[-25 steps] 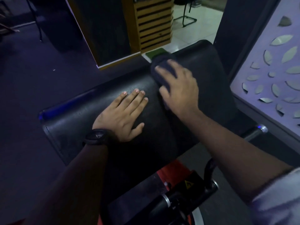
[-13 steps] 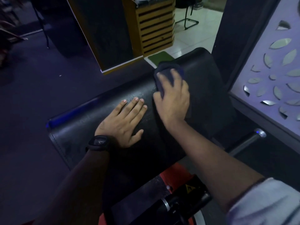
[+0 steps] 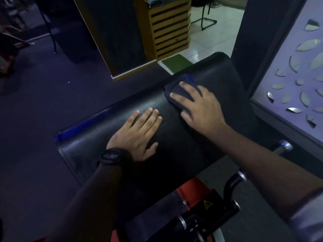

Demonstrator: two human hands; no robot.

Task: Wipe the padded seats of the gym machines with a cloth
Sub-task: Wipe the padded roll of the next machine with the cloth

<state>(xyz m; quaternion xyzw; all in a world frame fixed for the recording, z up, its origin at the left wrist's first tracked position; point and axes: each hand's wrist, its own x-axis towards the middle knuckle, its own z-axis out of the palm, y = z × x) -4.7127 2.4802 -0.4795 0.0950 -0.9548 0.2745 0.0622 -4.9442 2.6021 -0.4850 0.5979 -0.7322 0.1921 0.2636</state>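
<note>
Single head-worn view, angled forward and down, close above padded seat (image 3: 174, 137).

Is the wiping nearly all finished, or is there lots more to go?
Somewhere in the middle, I think. The right hand presses the cloth flat on the padded seat, toward its far end. The left hand rests flat on the pad, so that patch and the near end are probably left to wipe. The dim light hides which parts are already clean.

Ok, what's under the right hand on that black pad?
A dark blue folded cloth, pressed flat by the right hand onto the black padded seat. Its edges show beyond the fingers; the part beneath the palm, and the seat surface below it, are covered.
</note>
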